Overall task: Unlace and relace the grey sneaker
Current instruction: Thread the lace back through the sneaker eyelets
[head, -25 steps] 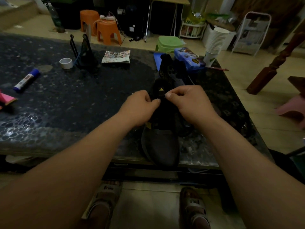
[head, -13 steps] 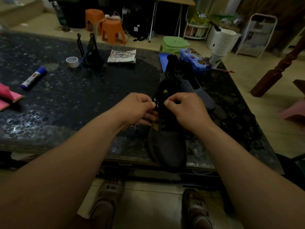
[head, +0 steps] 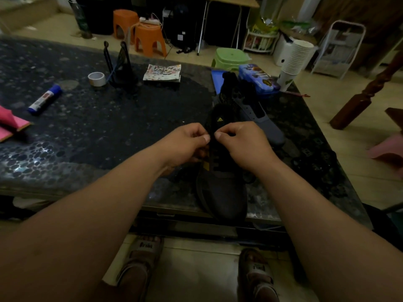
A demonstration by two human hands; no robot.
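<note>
Pinching the grey sneaker (head: 222,192), left hand (head: 185,144) and right hand (head: 242,142) meet; paper cups (head: 296,59) stand nested behind.

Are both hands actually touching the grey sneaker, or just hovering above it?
Touching. The head view shows the left hand and right hand pinching the grey sneaker at its lacing, just below the tongue logo.
</note>
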